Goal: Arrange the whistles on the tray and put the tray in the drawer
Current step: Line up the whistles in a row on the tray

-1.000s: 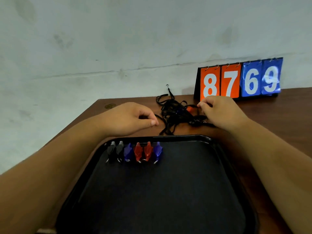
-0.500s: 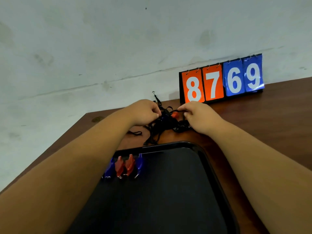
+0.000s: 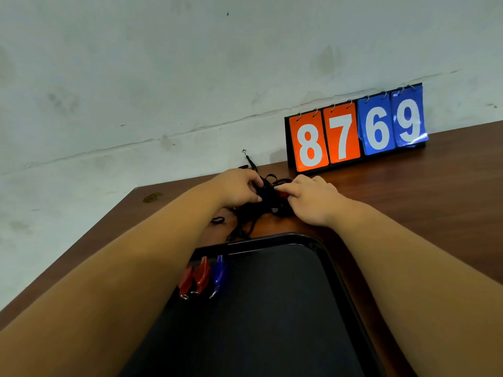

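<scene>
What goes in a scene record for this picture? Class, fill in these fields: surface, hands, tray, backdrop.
surface: wooden table against a pale wall
hands: left hand and right hand both grip the tangle of black lanyards, beyond the tray's far rim
tray: black tray; two red whistles and a blue whistle in a row, others possibly hidden by the left forearm
backdrop: flip scoreboard reading 8769
</scene>
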Motion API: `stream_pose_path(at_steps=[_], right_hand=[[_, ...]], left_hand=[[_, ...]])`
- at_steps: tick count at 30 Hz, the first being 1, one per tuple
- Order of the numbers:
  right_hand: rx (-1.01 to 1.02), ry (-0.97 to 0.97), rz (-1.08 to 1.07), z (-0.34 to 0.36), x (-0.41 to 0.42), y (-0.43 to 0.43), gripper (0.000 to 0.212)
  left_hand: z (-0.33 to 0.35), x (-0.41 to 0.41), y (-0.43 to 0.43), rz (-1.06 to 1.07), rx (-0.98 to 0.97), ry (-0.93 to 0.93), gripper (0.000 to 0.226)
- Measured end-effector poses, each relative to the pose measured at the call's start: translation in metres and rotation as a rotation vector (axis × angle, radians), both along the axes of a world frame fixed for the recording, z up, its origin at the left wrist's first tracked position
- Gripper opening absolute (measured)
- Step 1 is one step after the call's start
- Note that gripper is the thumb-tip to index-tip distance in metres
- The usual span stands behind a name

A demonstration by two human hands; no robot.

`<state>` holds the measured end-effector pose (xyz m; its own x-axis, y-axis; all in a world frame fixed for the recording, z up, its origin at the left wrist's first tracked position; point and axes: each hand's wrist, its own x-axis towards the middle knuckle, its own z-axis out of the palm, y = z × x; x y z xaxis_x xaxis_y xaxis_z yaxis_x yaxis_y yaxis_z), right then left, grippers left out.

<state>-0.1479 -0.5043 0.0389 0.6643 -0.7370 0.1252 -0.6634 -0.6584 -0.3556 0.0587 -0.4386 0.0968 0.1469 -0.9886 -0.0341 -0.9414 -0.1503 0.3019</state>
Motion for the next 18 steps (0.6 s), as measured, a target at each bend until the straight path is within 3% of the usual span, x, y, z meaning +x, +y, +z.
stream_pose_path(at_steps=[6, 12, 18], right_hand=[[-0.014, -0.123, -0.045, -0.004, -0.001, -0.003, 0.033], [-0.001, -0.16, -0.048, -0.004, -0.003, -0.002, 0.029], [-0.036, -0.239, -0.102, 0.007, -0.006, 0.003, 0.033]], left_hand=[[-0.004, -0.002, 0.0, -0.027, -0.02, -0.097, 0.038], [-0.005, -0.011, -0.003, 0.008, -0.028, -0.171, 0.026], [0.0, -0.014, -0.001, 0.093, 0.074, -0.039, 0.026]])
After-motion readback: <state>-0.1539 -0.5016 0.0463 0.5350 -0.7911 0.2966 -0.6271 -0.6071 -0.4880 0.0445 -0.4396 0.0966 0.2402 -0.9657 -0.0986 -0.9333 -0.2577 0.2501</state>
